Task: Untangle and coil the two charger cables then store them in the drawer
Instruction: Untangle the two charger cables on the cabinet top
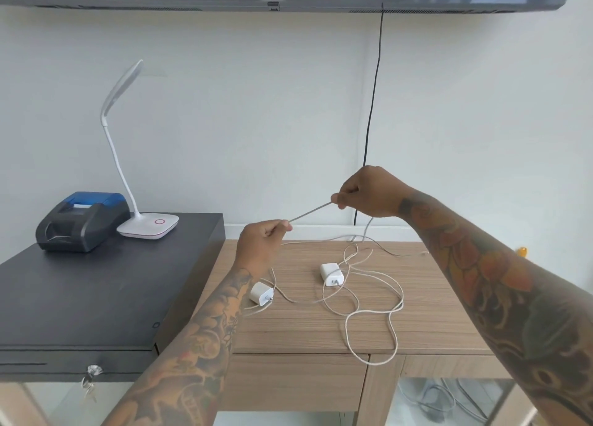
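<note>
Cable [310, 212] stretches taut between left hand [260, 245] and right hand [369, 192], both pinching it.

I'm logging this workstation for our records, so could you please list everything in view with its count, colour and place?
charger cables: two, white, tangled loosely on the wooden table, one loop over the front edge
charger plugs: two, white, lying on the table, the other by the left wrist
wooden table: one, light brown, centre and right
black box: one, left of the table, keys in its front lock
receipt printer: one, black and blue, on the black box
desk lamp: one, white, beside the printer
black wire: one, hanging down the wall
left hand: pinching a taut cable stretch
right hand: pinching its other end, raised higher
</note>
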